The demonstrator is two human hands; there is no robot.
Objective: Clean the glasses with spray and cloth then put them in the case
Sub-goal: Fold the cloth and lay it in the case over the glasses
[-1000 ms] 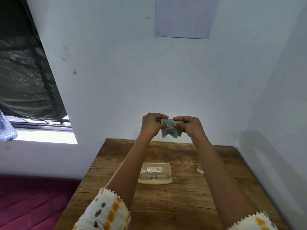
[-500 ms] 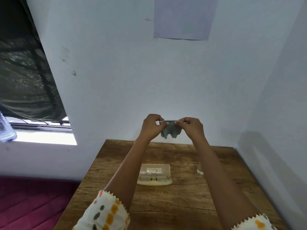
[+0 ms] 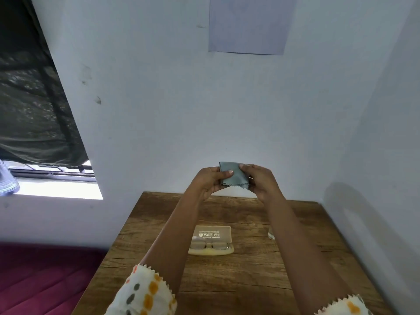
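Grey, thin fabric is held up in mid-air above the far end of a wooden surface (image 3: pixel 250 280): a lens cloth (image 3: pixel 236 176), folded over, with a zigzag-cut lower edge. It is pinched at its left side by the left hand (image 3: pixel 210 181), whose thumb is laid across the front, and gripped at its right side by the right hand (image 3: pixel 261 180), whose fingers are curled round the edge. Well below, between the two forearms, a cream glasses case (image 3: pixel 213 231) is seen lying open on the surface, its lid tipped back. What appear to be the glasses (image 3: pixel 209 245) are laid in its lower half. A small clear object (image 3: pixel 271 235) stands to the right of the case, mostly hidden by the right forearm, so what it is cannot be told. The cloth is judged to be very light, soft and limp, so it is best held by its edges or corners, as here. The glasses are likely to be light but fragile and easily smeared, and are best taken by the frame or bridge rather than the lenses. A pale wall is seen behind.
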